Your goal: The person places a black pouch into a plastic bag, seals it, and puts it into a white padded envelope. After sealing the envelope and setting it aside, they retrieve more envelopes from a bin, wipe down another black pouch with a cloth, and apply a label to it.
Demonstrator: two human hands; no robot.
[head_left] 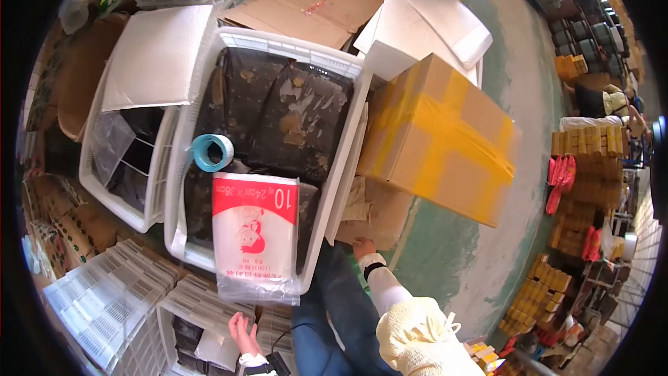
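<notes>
My left hand (pixel 242 334) is low in the view, its fingers apart and loosely bent, holding nothing. It is over stacked white crates (pixel 198 299), left of my legs. My right hand (pixel 363 247) hangs beside my right leg near the crate's corner and a piece of cardboard; its fingers are small in view and nothing shows in them. Before me is a white plastic crate (pixel 174 198) filled with dark plastic-wrapped bundles (pixel 292 108). On them lie a red-and-white pack of plastic bags (pixel 254 230), printed 24cm x 36cm, and a light-blue roll (pixel 212 152).
A carton with yellow tape (pixel 445 139) stands to the right, with white foam boxes (pixel 428 28) behind it. To the left, a white foam sheet (pixel 161 56) partly covers another crate. Flattened cardboard (pixel 313 0) lies beyond. Stacked yellow cartons (pixel 588 143) and a person (pixel 616 101) are far right.
</notes>
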